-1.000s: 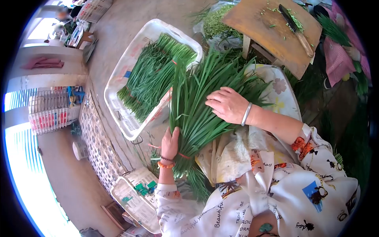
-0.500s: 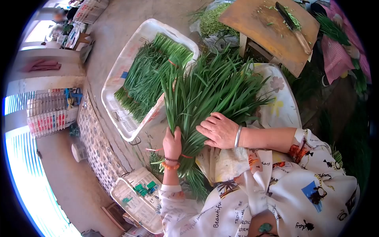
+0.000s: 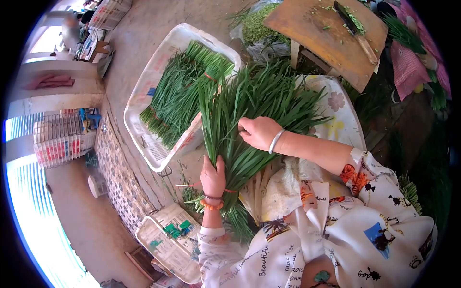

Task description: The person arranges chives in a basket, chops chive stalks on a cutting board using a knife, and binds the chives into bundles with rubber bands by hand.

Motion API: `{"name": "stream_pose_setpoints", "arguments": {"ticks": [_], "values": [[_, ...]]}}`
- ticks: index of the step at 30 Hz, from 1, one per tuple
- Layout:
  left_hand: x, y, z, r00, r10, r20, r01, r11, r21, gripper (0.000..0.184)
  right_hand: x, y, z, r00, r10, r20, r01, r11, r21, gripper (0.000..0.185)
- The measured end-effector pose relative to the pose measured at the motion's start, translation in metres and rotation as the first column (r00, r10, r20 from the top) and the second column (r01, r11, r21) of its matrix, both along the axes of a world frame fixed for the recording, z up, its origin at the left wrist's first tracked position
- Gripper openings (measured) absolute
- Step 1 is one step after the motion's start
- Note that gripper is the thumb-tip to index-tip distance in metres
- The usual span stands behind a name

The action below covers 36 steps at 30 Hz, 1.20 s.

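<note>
Your left hand (image 3: 212,180) grasps the left edge of a loose bundle of long, flat, dark green leaves (image 3: 269,101) low down, near its narrow stem end, thumb and fingers closed against the stalks. The bundle lies across your lap, directly ahead of the hands, its long axis running from the stems by your left wrist up and rightward to a wide fan of tips. Your left hand is nearer the stems; your right hand (image 3: 261,133) is over the middle of the fan, fingers curled in, and you cannot tell from here whether they pinch a leaf. A thin red tie strip (image 3: 231,191) shows beside your left wrist.

Under the right side of the fan spreads a white flower-printed cloth (image 3: 348,120). Just beyond the bundle, to the left, a white plastic crate (image 3: 132,103) of banded green bundles (image 3: 180,96) sits on the grey concrete floor (image 3: 139,33). Ahead to the right, a brown wooden desk (image 3: 297,21) carries a black-bladed knife (image 3: 346,18), near a person in pink checked clothing (image 3: 406,67)
</note>
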<state>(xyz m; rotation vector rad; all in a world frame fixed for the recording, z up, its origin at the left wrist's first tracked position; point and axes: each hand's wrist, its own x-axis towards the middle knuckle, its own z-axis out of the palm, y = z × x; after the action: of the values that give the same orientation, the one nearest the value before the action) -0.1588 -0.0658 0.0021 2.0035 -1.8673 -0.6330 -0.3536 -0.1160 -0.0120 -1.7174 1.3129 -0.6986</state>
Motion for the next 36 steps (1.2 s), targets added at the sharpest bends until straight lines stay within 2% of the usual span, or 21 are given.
{"name": "stream_pose_setpoints", "arguments": {"ticks": [5, 6, 8, 9, 10, 12, 14, 19, 23, 27, 29, 31, 33, 34, 36], "values": [[-0.002, -0.001, 0.004, 1.0, -0.001, 0.02, 0.0, 0.998, 0.068, 0.028, 0.006, -0.004, -0.008, 0.964, 0.026, -0.264, -0.048, 0.996, -0.077, 0.016], [-0.001, -0.001, 0.004, 1.0, -0.004, 0.025, 0.002, 0.997, 0.08, 0.028, 0.004, -0.007, -0.012, 0.964, 0.026, -0.263, -0.048, 0.996, -0.078, 0.016], [0.001, -0.001, 0.001, 1.0, 0.002, 0.02, -0.003, 0.997, 0.075, 0.028, -0.007, -0.018, -0.022, 0.963, -0.126, -0.238, 0.081, 0.979, -0.187, 0.017], [0.003, 0.0, 0.0, 1.0, 0.005, 0.013, -0.006, 0.997, 0.075, 0.029, -0.013, -0.024, -0.021, 0.97, -0.211, -0.122, 0.184, 0.961, -0.205, 0.016], [0.002, 0.001, 0.002, 1.0, 0.006, 0.013, -0.007, 0.997, 0.078, 0.029, -0.018, -0.026, -0.02, 0.982, -0.185, -0.035, 0.168, 0.945, -0.281, 0.013], [-0.002, -0.001, 0.006, 0.999, 0.026, 0.025, -0.029, 0.994, 0.105, 0.029, -0.02, -0.021, -0.012, 0.997, -0.032, -0.067, 0.013, 0.966, -0.259, 0.01], [-0.004, -0.001, 0.005, 1.0, 0.02, 0.005, -0.02, 0.995, 0.093, 0.029, -0.015, -0.015, -0.004, 0.978, 0.05, -0.204, -0.078, 0.988, -0.13, 0.011], [-0.002, 0.001, 0.004, 0.999, 0.005, 0.045, -0.009, 0.996, 0.085, 0.03, -0.006, -0.011, -0.007, 0.967, 0.129, -0.221, -0.15, 0.985, -0.083, 0.012], [-0.003, 0.001, 0.004, 0.999, 0.005, 0.041, -0.008, 0.997, 0.071, 0.03, -0.003, -0.01, 0.001, 0.971, 0.168, -0.17, -0.178, 0.983, -0.042, 0.012], [-0.004, 0.0, 0.005, 0.999, 0.003, 0.045, -0.008, 0.995, 0.098, 0.031, -0.001, -0.009, -0.001, 0.957, 0.203, -0.208, -0.224, 0.971, -0.081, 0.014], [-0.005, -0.002, 0.007, 0.999, 0.0, 0.039, -0.006, 0.991, 0.132, 0.031, 0.005, -0.006, -0.002, 0.928, 0.179, -0.328, -0.207, 0.977, -0.054, 0.017], [-0.006, -0.004, 0.009, 0.999, 0.0, 0.033, -0.005, 0.987, 0.162, 0.031, 0.004, -0.002, -0.008, 0.953, 0.124, -0.277, -0.155, 0.983, -0.096, 0.017], [-0.002, -0.004, 0.011, 0.995, -0.096, 0.019, 0.091, 0.978, 0.188, 0.043, 0.002, -0.001, -0.007, 0.98, 0.067, -0.186, -0.087, 0.991, -0.101, 0.018], [0.001, -0.003, 0.013, 0.996, -0.084, 0.019, 0.079, 0.979, 0.187, 0.043, 0.002, -0.002, -0.009, 0.979, 0.078, -0.186, -0.098, 0.99, -0.103, 0.018], [0.01, -0.004, 0.019, 0.922, -0.355, 0.156, 0.333, 0.931, 0.151, 0.065, -0.002, -0.005, -0.011, 0.977, 0.02, -0.213, -0.042, 0.994, -0.101, 0.016]]}}
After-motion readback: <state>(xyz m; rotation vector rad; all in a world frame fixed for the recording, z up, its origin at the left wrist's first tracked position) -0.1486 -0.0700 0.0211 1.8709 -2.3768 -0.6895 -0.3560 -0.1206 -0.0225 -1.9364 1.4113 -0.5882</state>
